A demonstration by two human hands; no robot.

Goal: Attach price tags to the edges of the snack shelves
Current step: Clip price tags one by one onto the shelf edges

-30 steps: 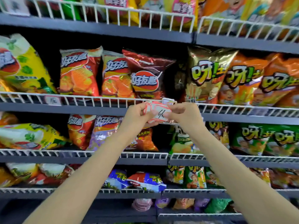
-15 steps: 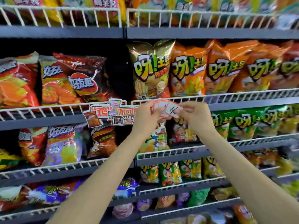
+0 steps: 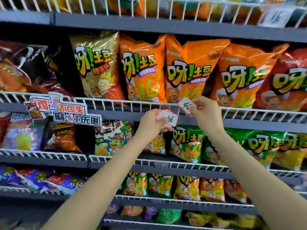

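Seen from the head camera, the right hand (image 3: 205,112) pinches a single red-bordered price tag (image 3: 186,105) right at the white wire rail (image 3: 116,102) of the shelf carrying the orange chip bags (image 3: 187,70). Just left and a little lower, the left hand (image 3: 153,121) grips a small stack of price tags (image 3: 167,119) in front of the grey shelf edge (image 3: 249,122). A cardboard promo sign (image 3: 64,111) hangs on the rail well to the left.

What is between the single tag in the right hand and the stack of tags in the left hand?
In the head view, only the white wire rail and grey shelf edge behind show between single tag and stack.
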